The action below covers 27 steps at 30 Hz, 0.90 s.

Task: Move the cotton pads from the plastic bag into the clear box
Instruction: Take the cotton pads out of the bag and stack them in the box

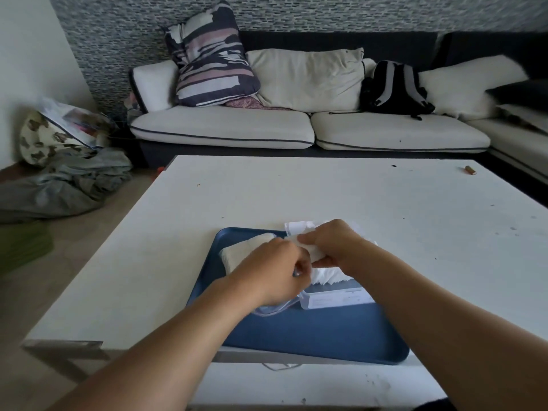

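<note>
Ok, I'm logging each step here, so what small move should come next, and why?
Probably lower the wad of cotton pads into the clear box just beneath. Both the left hand and the right hand are closed around white pads over the blue tray, and more pads already show in the box. Whether the plastic bag is still around them is unclear.

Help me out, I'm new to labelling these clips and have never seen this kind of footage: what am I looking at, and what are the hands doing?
There is no machine here. It is one picture from a camera worn on a person's head, looking down at their own bare arms. On a white table sits a blue tray. Over it, the left hand and right hand are closed together on white cotton pads. A clear box with pads in it lies under the hands. Another white bundle rests on the tray's left side.
</note>
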Available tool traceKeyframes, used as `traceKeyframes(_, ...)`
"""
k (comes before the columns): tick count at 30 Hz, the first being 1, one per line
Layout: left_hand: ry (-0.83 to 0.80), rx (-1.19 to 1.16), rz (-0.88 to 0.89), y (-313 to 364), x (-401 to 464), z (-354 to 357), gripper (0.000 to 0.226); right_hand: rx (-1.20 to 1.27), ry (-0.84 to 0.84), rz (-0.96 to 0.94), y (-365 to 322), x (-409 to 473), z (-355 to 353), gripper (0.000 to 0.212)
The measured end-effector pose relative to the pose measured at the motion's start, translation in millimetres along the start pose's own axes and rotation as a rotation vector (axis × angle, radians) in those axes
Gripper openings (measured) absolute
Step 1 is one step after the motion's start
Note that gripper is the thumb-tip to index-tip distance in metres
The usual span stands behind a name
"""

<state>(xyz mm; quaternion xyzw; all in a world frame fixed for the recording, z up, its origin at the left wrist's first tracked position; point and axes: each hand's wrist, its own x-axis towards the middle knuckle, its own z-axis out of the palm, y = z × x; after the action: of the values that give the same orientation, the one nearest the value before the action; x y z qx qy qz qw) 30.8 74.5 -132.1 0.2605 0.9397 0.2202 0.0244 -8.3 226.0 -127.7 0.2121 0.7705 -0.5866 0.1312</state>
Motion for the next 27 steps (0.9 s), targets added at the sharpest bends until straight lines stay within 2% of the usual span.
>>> traceKeyframes(4, -0.223, 0.094, -0.007, 1, 0, 11, 0.036, -0.18, 0.053, -0.036, 10, 4, 5, 0.029)
traceKeyframes(7, -0.343, 0.179, 0.003, 2, 0, 20, 0.024, -0.327, 0.13, -0.101, 14, 6, 1, 0.027)
traceKeyframes(9, -0.344, 0.164, -0.006, 2, 2, 22, 0.028, -0.421, 0.179, -0.14, 18, 8, -3, 0.03)
traceKeyframes(11, -0.342, 0.135, -0.016, 1, 3, 22, 0.016, -0.54, 0.247, -0.197, 24, 9, -4, 0.037)
traceKeyframes(13, -0.35, 0.109, -0.011, 1, 4, 22, 0.014, -0.663, 0.31, -0.277, 29, 10, -1, 0.043)
traceKeyframes(16, -0.348, 0.086, 0.003, 1, 2, 22, 0.018, -0.783, 0.318, -0.35, 37, 12, 10, 0.049)
traceKeyframes(22, -0.362, 0.051, 0.004, -1, 2, 24, 0.005, -0.825, 0.278, -0.37, 43, 14, 25, 0.057)
traceKeyframes(25, -0.348, 0.072, 0.015, -3, 2, 22, 0.033, -0.846, 0.297, -0.39, 44, 14, 27, 0.057)
traceKeyframes(27, -0.347, 0.1, 0.013, -5, 1, 22, 0.028, -0.777, 0.26, -0.354, 41, 14, 28, 0.058)
